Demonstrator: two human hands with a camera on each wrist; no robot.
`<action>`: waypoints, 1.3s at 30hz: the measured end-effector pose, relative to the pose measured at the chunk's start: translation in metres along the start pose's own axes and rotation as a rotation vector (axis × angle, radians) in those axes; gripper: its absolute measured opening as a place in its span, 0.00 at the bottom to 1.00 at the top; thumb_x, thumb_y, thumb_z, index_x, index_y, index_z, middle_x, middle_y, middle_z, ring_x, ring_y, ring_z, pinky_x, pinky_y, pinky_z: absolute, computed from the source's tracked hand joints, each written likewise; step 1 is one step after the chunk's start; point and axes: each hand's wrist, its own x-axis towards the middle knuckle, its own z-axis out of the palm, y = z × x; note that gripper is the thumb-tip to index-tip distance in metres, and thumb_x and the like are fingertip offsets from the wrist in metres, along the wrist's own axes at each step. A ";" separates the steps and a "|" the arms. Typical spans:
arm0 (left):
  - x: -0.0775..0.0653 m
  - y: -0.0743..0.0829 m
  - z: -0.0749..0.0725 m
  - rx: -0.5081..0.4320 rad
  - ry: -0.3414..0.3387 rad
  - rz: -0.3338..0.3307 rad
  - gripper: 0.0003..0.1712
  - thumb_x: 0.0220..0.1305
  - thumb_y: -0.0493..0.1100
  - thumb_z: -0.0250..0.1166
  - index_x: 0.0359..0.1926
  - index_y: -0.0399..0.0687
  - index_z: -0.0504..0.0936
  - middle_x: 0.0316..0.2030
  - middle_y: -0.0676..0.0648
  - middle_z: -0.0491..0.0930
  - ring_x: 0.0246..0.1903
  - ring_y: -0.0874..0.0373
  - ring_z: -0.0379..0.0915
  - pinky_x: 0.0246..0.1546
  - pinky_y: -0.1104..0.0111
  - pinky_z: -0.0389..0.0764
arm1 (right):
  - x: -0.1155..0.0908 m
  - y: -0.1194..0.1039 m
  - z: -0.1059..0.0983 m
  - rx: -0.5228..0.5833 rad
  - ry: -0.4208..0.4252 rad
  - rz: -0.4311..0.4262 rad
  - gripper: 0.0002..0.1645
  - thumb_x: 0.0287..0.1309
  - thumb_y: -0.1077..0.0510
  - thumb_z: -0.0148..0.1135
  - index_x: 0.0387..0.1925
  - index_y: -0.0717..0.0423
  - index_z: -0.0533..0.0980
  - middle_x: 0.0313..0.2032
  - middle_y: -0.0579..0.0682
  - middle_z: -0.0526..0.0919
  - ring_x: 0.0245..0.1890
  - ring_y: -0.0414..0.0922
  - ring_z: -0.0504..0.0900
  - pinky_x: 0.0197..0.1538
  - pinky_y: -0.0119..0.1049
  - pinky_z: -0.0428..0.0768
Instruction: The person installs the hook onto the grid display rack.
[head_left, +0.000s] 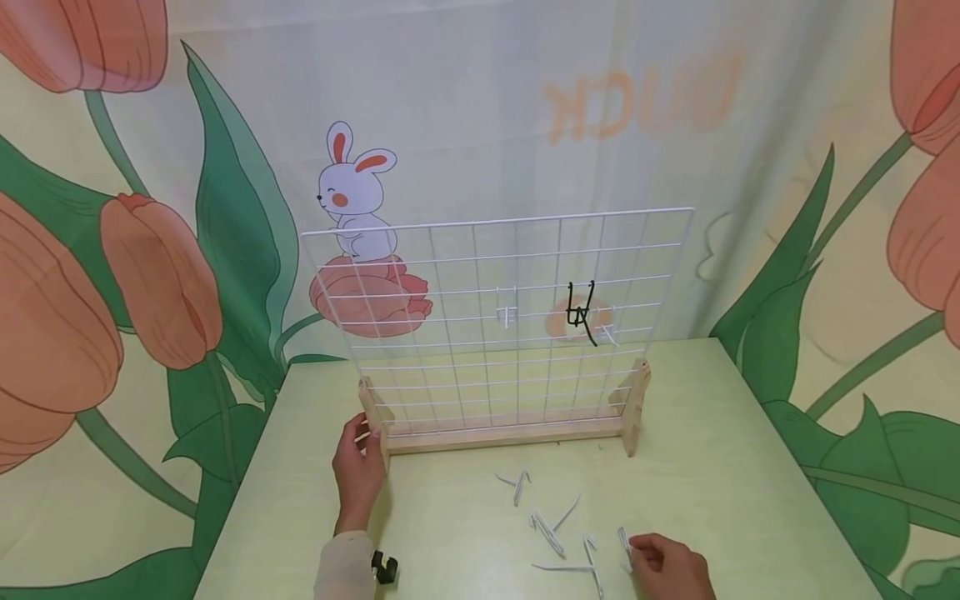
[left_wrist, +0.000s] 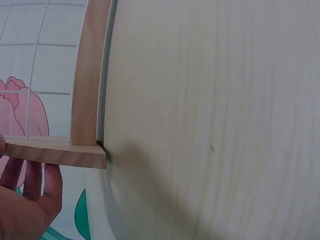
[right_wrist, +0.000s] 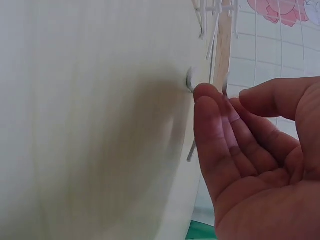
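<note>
My left hand (head_left: 358, 477) holds the left foot (left_wrist: 55, 152) of a wooden stand, with several fingers along its underside in the left wrist view. A white wire grid panel (head_left: 517, 333) stands upright in that stand. My right hand (head_left: 671, 568) is at the table's front right, fingers bent around a white wire hook (head_left: 623, 543). In the right wrist view, prongs of this hook (right_wrist: 226, 86) show beside the fingertips; the rest is hidden behind them. A black hook (head_left: 579, 315) hangs on the right part of the grid, near white hooks (head_left: 507, 310).
Several loose white hooks (head_left: 551, 533) lie on the pale table (head_left: 450, 517) between the hands and in front of the stand. A small black item (head_left: 385, 567) is beside the left sleeve. Behind the table hangs a curtain (head_left: 465, 117) printed with flowers and a rabbit.
</note>
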 end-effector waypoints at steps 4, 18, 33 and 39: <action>0.000 0.001 0.000 -0.006 -0.003 0.000 0.20 0.73 0.42 0.58 0.63 0.54 0.73 0.53 0.43 0.80 0.50 0.46 0.80 0.47 0.50 0.80 | -0.001 0.002 0.003 0.021 -0.010 0.009 0.13 0.62 0.62 0.62 0.47 0.58 0.82 0.32 0.47 0.85 0.30 0.45 0.77 0.31 0.34 0.78; -0.001 0.002 -0.001 0.000 0.000 -0.023 0.20 0.73 0.43 0.58 0.64 0.55 0.72 0.54 0.44 0.80 0.51 0.47 0.79 0.47 0.50 0.80 | 0.001 0.003 -0.006 -0.120 0.156 -0.172 0.12 0.59 0.62 0.66 0.46 0.56 0.82 0.35 0.47 0.85 0.33 0.43 0.80 0.38 0.43 0.82; -0.003 0.003 0.000 0.007 -0.002 -0.020 0.20 0.74 0.43 0.57 0.64 0.54 0.72 0.55 0.43 0.79 0.52 0.45 0.79 0.49 0.49 0.79 | 0.010 0.012 -0.002 -0.062 0.057 -0.119 0.09 0.58 0.62 0.68 0.42 0.53 0.84 0.36 0.45 0.86 0.32 0.43 0.78 0.38 0.44 0.83; -0.001 0.003 0.000 0.009 -0.002 -0.012 0.20 0.74 0.44 0.57 0.64 0.54 0.72 0.55 0.43 0.79 0.51 0.46 0.79 0.48 0.50 0.80 | 0.015 0.013 -0.001 -0.057 0.057 -0.157 0.09 0.55 0.66 0.68 0.38 0.52 0.84 0.32 0.45 0.85 0.30 0.42 0.77 0.35 0.38 0.81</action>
